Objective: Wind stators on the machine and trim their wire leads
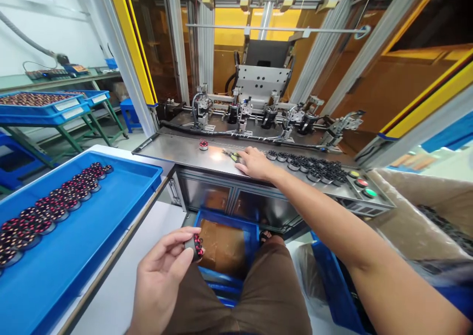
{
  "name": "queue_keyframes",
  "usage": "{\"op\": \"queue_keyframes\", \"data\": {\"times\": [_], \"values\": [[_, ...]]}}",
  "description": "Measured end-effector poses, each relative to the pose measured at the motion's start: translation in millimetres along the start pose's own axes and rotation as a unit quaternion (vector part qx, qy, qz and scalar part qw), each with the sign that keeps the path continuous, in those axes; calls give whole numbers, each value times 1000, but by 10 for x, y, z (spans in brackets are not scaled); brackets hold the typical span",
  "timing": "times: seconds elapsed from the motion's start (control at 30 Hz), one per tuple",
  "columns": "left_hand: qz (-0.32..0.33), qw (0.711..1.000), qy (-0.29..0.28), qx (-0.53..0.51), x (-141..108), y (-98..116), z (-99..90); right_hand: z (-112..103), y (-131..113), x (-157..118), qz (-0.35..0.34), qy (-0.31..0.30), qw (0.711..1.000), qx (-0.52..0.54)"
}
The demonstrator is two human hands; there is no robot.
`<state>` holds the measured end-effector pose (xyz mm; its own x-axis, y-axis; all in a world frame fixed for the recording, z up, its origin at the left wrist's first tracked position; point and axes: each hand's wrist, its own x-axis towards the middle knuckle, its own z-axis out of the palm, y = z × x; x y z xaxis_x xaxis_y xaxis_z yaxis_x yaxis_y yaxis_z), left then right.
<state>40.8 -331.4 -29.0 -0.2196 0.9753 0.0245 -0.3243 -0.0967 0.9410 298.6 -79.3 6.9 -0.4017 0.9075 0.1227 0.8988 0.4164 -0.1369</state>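
My left hand (162,268) is closed round a motor stator (194,247) with a grey rim and red-and-black windings, held on edge above my lap. Out on the metal work ledge, my right hand (254,163) has its thumb and fingers closed about the handles of small green-and-black pliers (232,156), whose jaws point left. A single red-wound stator (203,146) sits on the ledge left of the pliers. Just right of my right hand lie several black ring-shaped parts (314,166) in rows.
At left, a blue tray (121,197) holds rows of wound stators (70,192). Behind the ledge stands a machine with several clamp fixtures (244,113). Push buttons (362,183) sit at the ledge's right end, beside a lined box (417,192). A blue crate with cardboard (221,246) stands below.
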Motion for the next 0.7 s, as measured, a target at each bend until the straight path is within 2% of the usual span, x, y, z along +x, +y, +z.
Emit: {"op": "queue_keyframes", "data": {"times": [0.13, 0.23, 0.3, 0.4, 0.47, 0.53, 0.6, 0.63, 0.7], "values": [[9, 1000, -5, 9, -52, 25, 46, -30, -5, -23, 20, 3, 997, 68], [16, 1000, -13, 16, -114, 45, 71, -111, 61, -24, 40, 19, 985, 166], [16, 1000, -16, 17, -145, 54, 84, -199, 122, -63, 52, 35, 965, 254], [3, 1000, -7, 16, -168, 71, 123, -320, 166, -278, 58, 60, 917, 390], [-14, 1000, -1, 19, -176, 94, 168, -322, 121, -575, 52, 68, 884, 460], [-28, 999, 8, 18, -183, 119, 218, -211, -6, -1001, 40, 69, 842, 534], [-35, 999, 11, 14, -183, 128, 256, 8, -211, -1516, 18, 71, 745, 663], [-35, 999, 5, 14, -179, 122, 268, 141, -334, -1784, 14, 64, 720, 691], [-31, 999, -26, 22, -163, 85, 279, 400, -597, -2282, 16, 28, 720, 694]]}}
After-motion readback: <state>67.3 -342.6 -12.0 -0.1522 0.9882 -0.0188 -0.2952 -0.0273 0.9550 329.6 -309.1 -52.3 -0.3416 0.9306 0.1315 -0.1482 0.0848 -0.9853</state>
